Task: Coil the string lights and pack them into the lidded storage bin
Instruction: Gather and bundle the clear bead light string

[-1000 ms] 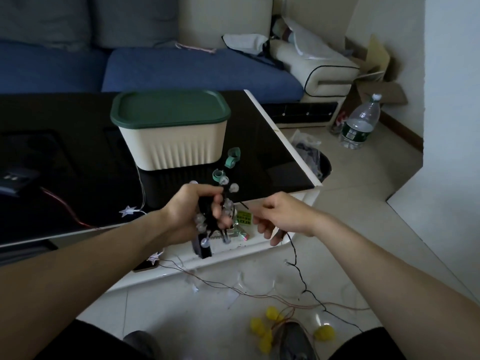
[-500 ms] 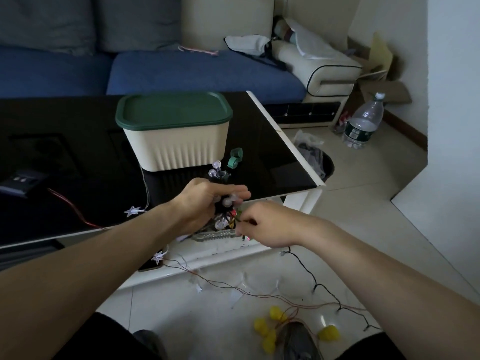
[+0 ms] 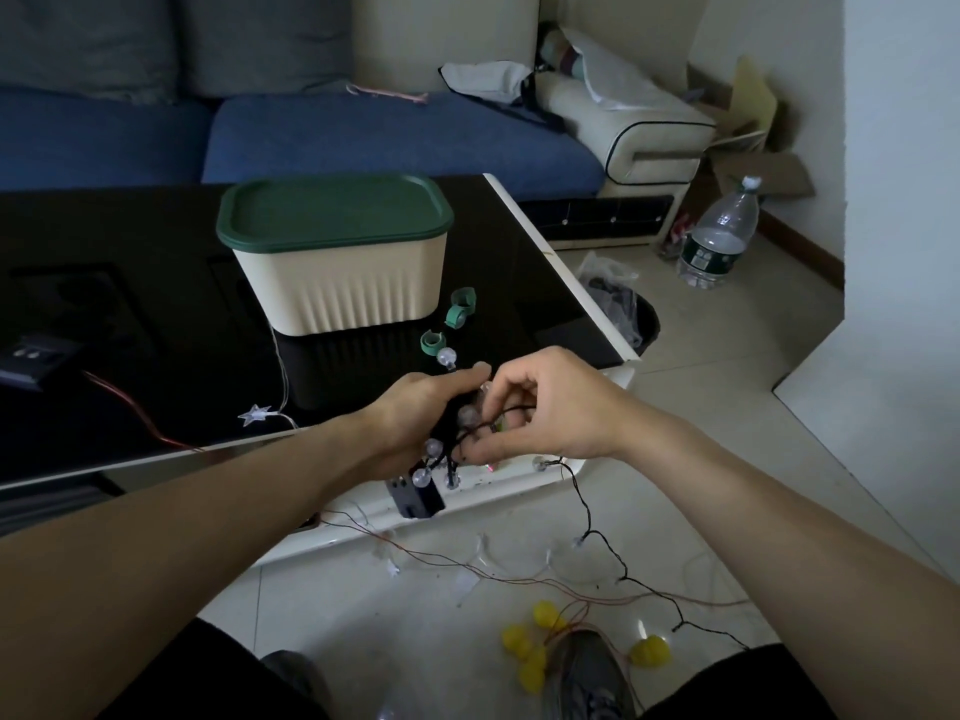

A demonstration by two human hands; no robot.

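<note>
My left hand [image 3: 415, 413] grips a coiled bundle of black-wired string lights [image 3: 441, 449] with clear round bulbs, and a black battery box [image 3: 415, 498] hangs below it. My right hand [image 3: 540, 407] pinches the black wire against the bundle. The loose end of the wire [image 3: 613, 558] trails down to the floor on the right. The cream storage bin [image 3: 353, 288] with its green lid [image 3: 332, 213] on stands on the black table [image 3: 104, 314] behind my hands.
Green clips [image 3: 460, 309] lie on the table beside the bin. A star-light string [image 3: 257, 414] and a red wire [image 3: 130, 407] cross the table. Copper wires with yellow bulbs [image 3: 535, 652] lie on the floor. A bottle [image 3: 719, 236] and a bin bag [image 3: 618, 298] stand right.
My right hand has come in from the right and up to the bundle with the wire. My left hand has turned the bundle, and the trailing wire on the floor has shortened.
</note>
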